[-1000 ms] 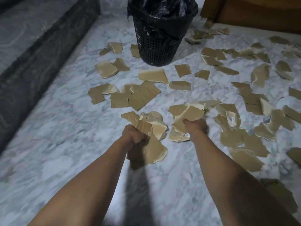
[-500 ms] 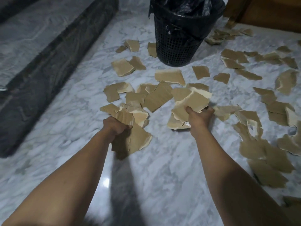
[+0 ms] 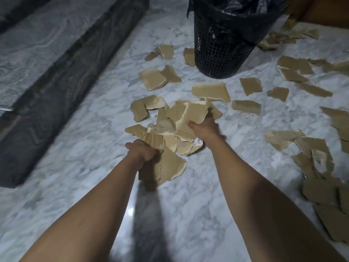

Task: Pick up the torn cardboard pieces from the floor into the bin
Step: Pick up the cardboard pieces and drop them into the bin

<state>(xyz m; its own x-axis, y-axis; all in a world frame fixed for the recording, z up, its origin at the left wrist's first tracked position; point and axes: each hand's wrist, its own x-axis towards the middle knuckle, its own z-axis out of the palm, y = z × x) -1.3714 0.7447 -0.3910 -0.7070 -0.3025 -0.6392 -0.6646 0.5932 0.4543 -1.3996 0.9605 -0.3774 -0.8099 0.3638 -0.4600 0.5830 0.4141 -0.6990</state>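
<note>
Left hand (image 3: 142, 151) and right hand (image 3: 203, 127), each clenched on a bundle of cardboard pieces (image 3: 190, 118), short of the bin (image 3: 219, 53). Many scraps lie across the floor (image 3: 85, 157). Advice: grip firmly, release directly above the rim.

a home interior: polished marble floor (image 3: 79, 186), dark stone step (image 3: 62, 87) left of a lined mesh bin (image 3: 221, 53).

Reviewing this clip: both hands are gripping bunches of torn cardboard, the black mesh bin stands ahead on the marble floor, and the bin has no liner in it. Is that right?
Not quite. The head view shows the bin does have a liner: a black plastic bag bunches over its rim. The rest holds: the left hand and the right hand each grip torn cardboard, on the marble floor.
</note>
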